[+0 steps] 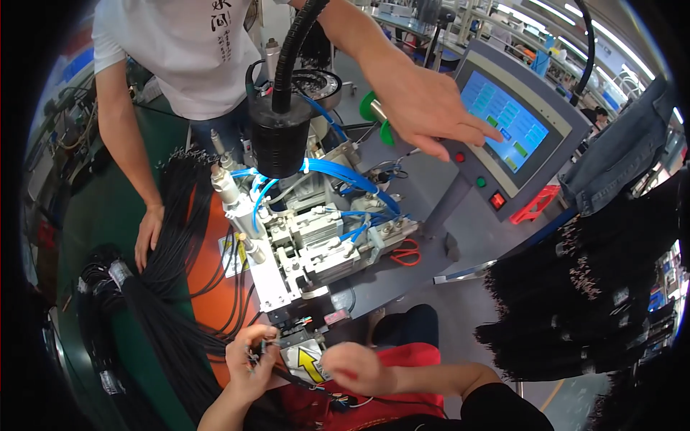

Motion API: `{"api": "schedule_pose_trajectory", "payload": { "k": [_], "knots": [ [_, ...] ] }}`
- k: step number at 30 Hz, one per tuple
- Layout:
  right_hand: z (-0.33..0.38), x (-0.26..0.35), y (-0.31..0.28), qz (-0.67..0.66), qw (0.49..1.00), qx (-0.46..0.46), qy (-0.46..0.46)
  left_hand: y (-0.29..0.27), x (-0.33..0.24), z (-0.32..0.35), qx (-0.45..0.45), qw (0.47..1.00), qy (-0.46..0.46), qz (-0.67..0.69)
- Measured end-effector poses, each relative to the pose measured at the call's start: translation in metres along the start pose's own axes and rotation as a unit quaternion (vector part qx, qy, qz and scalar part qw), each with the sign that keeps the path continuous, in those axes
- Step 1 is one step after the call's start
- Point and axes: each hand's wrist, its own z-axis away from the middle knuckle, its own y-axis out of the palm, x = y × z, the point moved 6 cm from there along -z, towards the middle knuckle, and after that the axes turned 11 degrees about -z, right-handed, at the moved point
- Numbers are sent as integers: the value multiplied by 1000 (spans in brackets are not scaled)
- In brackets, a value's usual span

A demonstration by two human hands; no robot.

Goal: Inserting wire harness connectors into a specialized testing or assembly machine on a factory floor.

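My left hand (249, 361) is closed around the ends of several thin black cables, whose stripped, coloured wire tips (260, 350) stick out between thumb and fingers. It is just in front of the machine (316, 244), left of a yellow arrow label (310, 365). To the right of that label, my right hand (357, 368) is curled and slightly blurred; whatever its fingers hold is hidden. Below both hands, a black cable (309, 384) with bared wires runs over the red cloth on my lap. Coloured wire tips also show at the machine's front.
A co-worker's hand (438, 108) points at the touchscreen (507, 122); their other hand rests by the black cable bundles (162, 302) on the left. A black flexible-neck lamp (280, 136) hangs over the machine. Red-handled scissors (407, 253) lie behind. More cable bundles (568, 287) hang at right.
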Motion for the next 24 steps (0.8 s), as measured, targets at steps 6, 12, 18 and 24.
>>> {"api": "schedule_pose_trajectory", "payload": {
  "k": [6, 12, 18, 24],
  "knots": [
    [30, 23, 29, 77, 964, 227, -115, -4, -2, 9, -46, 997, -54, 3],
    [-26, 30, -2, 18, 999, 36, 14, 1, 9, 3, 6, 989, -137, 59],
    [-79, 16, 16, -316, 925, -36, 207, 5, 9, 8, 43, 994, -78, 66],
    [-82, 10, 21, -241, 951, 55, 187, 10, 4, 7, 95, 980, -101, 142]
  ]
}}
